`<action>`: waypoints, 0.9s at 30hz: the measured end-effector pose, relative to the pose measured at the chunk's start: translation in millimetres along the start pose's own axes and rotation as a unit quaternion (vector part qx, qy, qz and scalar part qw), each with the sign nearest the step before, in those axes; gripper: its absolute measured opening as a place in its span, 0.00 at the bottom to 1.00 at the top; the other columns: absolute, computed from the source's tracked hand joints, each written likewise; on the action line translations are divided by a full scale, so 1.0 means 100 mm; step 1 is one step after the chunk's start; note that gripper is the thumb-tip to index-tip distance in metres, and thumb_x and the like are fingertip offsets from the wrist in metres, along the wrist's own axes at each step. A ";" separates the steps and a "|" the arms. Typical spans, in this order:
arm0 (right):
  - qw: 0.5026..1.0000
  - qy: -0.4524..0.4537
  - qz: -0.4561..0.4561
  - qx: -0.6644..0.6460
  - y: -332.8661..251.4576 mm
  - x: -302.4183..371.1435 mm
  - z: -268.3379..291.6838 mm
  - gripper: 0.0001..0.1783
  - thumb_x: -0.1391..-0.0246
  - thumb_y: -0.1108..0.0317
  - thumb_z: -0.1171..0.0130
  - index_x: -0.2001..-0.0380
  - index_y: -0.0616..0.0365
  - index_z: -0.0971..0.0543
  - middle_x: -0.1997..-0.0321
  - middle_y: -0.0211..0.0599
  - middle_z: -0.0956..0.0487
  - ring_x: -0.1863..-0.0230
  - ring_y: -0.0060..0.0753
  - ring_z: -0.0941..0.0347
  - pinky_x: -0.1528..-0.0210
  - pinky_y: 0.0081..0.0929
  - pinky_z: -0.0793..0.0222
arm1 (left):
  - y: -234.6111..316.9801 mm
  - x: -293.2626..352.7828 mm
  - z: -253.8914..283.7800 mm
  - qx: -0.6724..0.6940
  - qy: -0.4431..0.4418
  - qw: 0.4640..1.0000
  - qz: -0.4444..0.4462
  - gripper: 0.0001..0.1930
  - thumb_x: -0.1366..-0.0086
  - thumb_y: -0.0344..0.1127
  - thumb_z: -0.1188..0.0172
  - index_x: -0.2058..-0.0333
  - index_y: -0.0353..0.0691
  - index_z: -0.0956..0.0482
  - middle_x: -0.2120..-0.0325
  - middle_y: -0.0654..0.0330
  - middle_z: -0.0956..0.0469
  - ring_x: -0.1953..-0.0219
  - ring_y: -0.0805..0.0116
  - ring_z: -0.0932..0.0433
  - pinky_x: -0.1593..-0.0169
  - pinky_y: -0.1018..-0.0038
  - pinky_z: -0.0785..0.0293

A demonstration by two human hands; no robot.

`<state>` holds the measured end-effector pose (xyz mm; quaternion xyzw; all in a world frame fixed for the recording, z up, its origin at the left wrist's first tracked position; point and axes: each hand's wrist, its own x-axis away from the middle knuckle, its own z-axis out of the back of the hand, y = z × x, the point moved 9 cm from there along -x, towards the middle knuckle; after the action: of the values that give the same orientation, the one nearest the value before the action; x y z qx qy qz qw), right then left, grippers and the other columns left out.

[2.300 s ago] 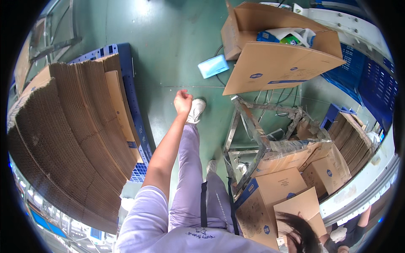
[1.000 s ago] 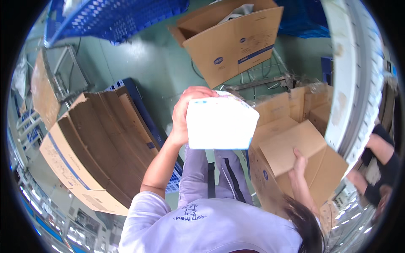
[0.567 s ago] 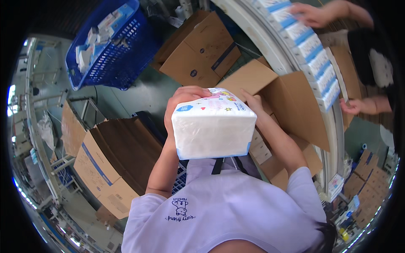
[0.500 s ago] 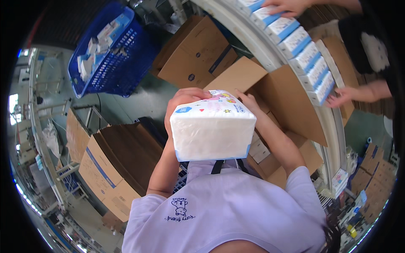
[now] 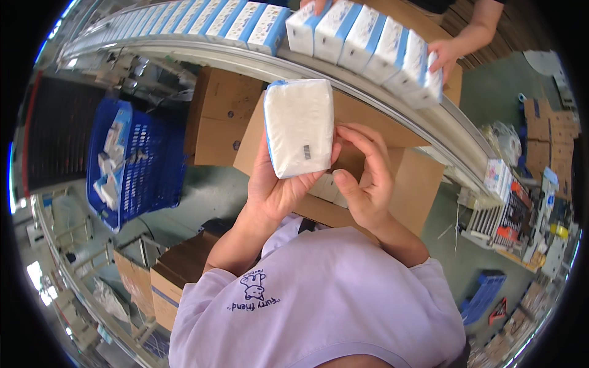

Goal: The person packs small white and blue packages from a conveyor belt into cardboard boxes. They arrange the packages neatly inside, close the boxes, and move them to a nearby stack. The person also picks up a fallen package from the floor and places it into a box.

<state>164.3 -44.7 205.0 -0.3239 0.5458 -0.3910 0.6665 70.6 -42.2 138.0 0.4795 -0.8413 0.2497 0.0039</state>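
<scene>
A white plastic-wrapped tissue pack [image 5: 299,126] with blue edging is raised in front of my chest, its plain side with a small dark printed patch facing up. My left hand [image 5: 273,193] grips it from beneath and along its left side. Close by its lower right corner is my right hand [image 5: 371,184], fingers curved and spread from the thumb; whether a fingertip touches the wrap I cannot tell. Below both hands stands an open cardboard box [image 5: 420,187], with white packs [image 5: 328,191] partly visible inside.
A conveyor [image 5: 454,126] crosses beyond the box, carrying a long row of tissue packs [image 5: 227,21]. Across it, a co-worker's hands [image 5: 445,54] clasp several packs. At left are a blue basket [image 5: 138,165] of packs and cartons [image 5: 224,116]; stacked boxes [image 5: 540,141] stand at right.
My view has swung to the right. The pack has been turned so its plain side faces up, and my right hand has loosened from it. The co-worker's row of packs has shifted.
</scene>
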 end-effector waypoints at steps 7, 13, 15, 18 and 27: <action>0.992 0.121 -0.010 0.037 -0.18 -0.07 0.03 0.26 0.63 0.72 0.33 0.56 0.65 0.27 0.54 0.44 0.29 0.54 0.35 0.31 0.54 0.27 0.34 | -0.19 -0.15 -0.09 -0.047 -0.075 0.989 0.122 0.28 0.36 0.56 0.59 0.47 0.41 0.37 0.52 0.51 0.33 0.53 0.54 0.31 0.50 0.58 0.32; 0.986 0.149 0.028 0.070 -0.34 -0.16 -0.12 0.23 0.64 0.76 0.35 0.59 0.67 0.25 0.57 0.45 0.27 0.54 0.40 0.30 0.54 0.31 0.33 | -0.17 -0.13 -0.23 0.002 -0.116 0.976 0.183 0.27 0.37 0.53 0.56 0.47 0.39 0.38 0.53 0.50 0.32 0.53 0.53 0.32 0.50 0.59 0.33; 0.984 0.144 0.051 0.092 -0.38 -0.20 -0.21 0.23 0.65 0.77 0.35 0.60 0.68 0.25 0.58 0.45 0.26 0.54 0.43 0.31 0.53 0.33 0.33 | -0.13 -0.10 -0.32 0.053 -0.125 0.970 0.201 0.27 0.38 0.53 0.55 0.47 0.39 0.38 0.53 0.51 0.32 0.53 0.53 0.32 0.50 0.59 0.33; 0.983 0.139 0.067 0.094 -0.41 -0.28 -0.34 0.21 0.67 0.77 0.35 0.63 0.68 0.23 0.59 0.46 0.25 0.55 0.45 0.31 0.51 0.36 0.34 | -0.02 -0.08 -0.34 0.075 -0.141 0.963 0.217 0.27 0.38 0.52 0.54 0.47 0.40 0.38 0.52 0.53 0.33 0.51 0.56 0.33 0.48 0.60 0.35; 0.989 0.067 0.093 0.089 -0.35 -0.48 -0.81 0.16 0.65 0.75 0.36 0.66 0.65 0.22 0.59 0.46 0.25 0.54 0.45 0.31 0.51 0.38 0.33 | 0.43 -0.03 -0.30 0.137 -0.129 0.968 0.164 0.32 0.39 0.57 0.54 0.44 0.42 0.47 0.49 0.52 0.41 0.47 0.58 0.36 0.45 0.55 0.37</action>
<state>74.6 -19.6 242.2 -0.1840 0.5803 -0.3951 0.6880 30.6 -8.7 145.4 0.3592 -0.8595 0.2959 -0.2114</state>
